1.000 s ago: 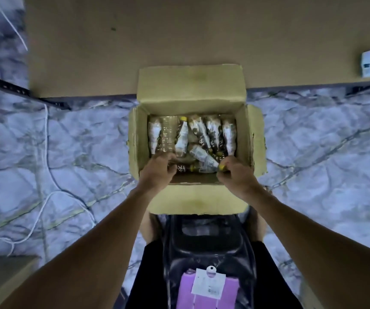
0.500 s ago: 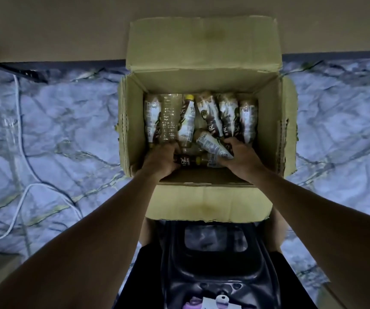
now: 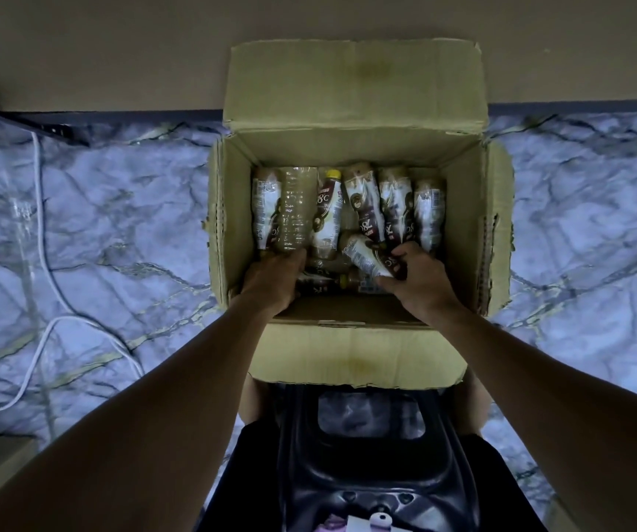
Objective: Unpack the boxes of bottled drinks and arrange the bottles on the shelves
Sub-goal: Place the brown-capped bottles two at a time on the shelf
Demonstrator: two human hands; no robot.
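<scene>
Open cardboard box (image 3: pixel 232 209) sits on the marble floor (image 3: pixel 117 232), all four flaps out, the far flap (image 3: pixel 353 82) lying over the edge of a brown board (image 3: pixel 98 51). Inside, a row of bottles (image 3: pixel 395 207) lies flat against the far wall: labelled ones, one clear bottle (image 3: pixel 299 209) second from the left, and a yellow-capped bottle (image 3: pixel 326 215) next to it. More bottles are loose on the near side, including a crosswise bottle (image 3: pixel 322 288) low between the hands.

Right grip (image 3: pixel 420 278) is in the box near the right wall, thumb and fingers wrapped round a tilted bottle (image 3: pixel 363 253) that lies at an angle over the others. Left grip (image 3: pixel 274 280) is in the near left part of the box, fingertips down at the base of the clear bottle; fingers are hidden, so I cannot tell if it holds anything.

A white cable (image 3: pixel 40 209) runs over the floor to the left. A black stool (image 3: pixel 370 474) is just behind the near flap, between the person's knees.
</scene>
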